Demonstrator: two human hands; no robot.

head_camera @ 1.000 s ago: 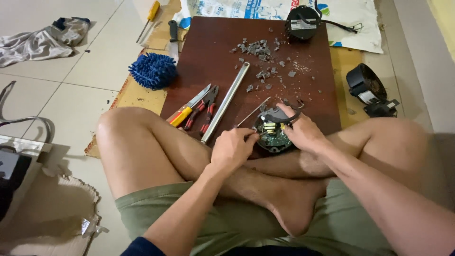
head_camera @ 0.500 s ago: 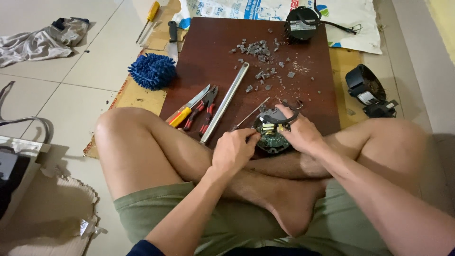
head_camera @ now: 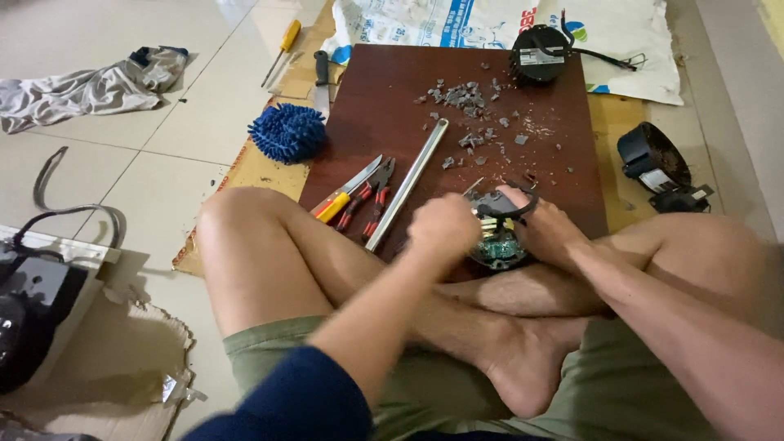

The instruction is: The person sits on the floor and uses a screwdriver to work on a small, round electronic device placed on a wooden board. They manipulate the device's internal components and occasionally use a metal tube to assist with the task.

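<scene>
Two hands meet at the near edge of the dark wooden board point(head_camera: 392, 98). Left hand point(head_camera: 443, 229) is fisted, blurred, its contents unclear; right hand point(head_camera: 545, 230) grips the round green circuit module point(head_camera: 496, 245), which lies between them above crossed legs.

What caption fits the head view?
Both hands, left and right, work a round circuit board on a brown board.

A person sits cross-legged on the floor at a dark brown board point(head_camera: 392, 98). The right hand point(head_camera: 545, 231) steadies a small round circuit assembly point(head_camera: 496, 245) at the board's near edge while the left hand point(head_camera: 443, 229), blurred, closes beside it. Pliers point(head_camera: 371, 196), a metal bar point(head_camera: 407, 184) and grey fragments point(head_camera: 467, 96) lie on the board.
</scene>
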